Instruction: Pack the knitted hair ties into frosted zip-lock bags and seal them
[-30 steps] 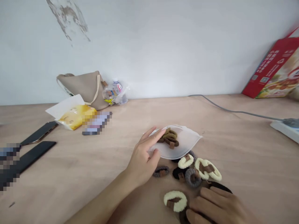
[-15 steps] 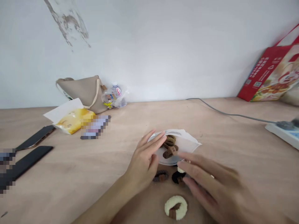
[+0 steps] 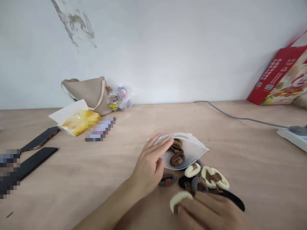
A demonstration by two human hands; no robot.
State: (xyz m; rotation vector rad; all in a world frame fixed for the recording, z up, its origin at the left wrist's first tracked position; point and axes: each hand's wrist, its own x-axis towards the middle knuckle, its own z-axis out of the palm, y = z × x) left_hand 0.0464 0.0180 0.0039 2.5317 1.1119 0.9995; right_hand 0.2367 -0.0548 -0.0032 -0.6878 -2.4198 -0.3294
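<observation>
My left hand [image 3: 151,163] grips the left side of a white pouch [image 3: 192,150], its fingers stretched along the mouth, which gapes toward me. Several brown hair ties [image 3: 177,158] lie inside; part of them is hidden by my fingers. My right hand [image 3: 208,212] is low, its fingertips closed on a cream hair tie [image 3: 179,198] on the table. Between hand and pouch lie another cream hair tie [image 3: 192,170], a cream pair [image 3: 215,178], a grey one [image 3: 199,184] and black ones [image 3: 233,199]. A dark grey hair tie [image 3: 167,180] rests beside my left wrist.
On the left are phones [image 3: 39,139], a yellow tissue pack [image 3: 80,122], a beige bag [image 3: 87,94] and a bottle in clear plastic [image 3: 122,95]. A grey cable [image 3: 230,115] runs to a power strip [image 3: 292,139] on the right. Behind stands a red bag [image 3: 279,76].
My right hand has drawn back from the pouch mouth down to the cream hair tie. A brown hair tie now lies plainly inside the pouch. My left hand keeps its place.
</observation>
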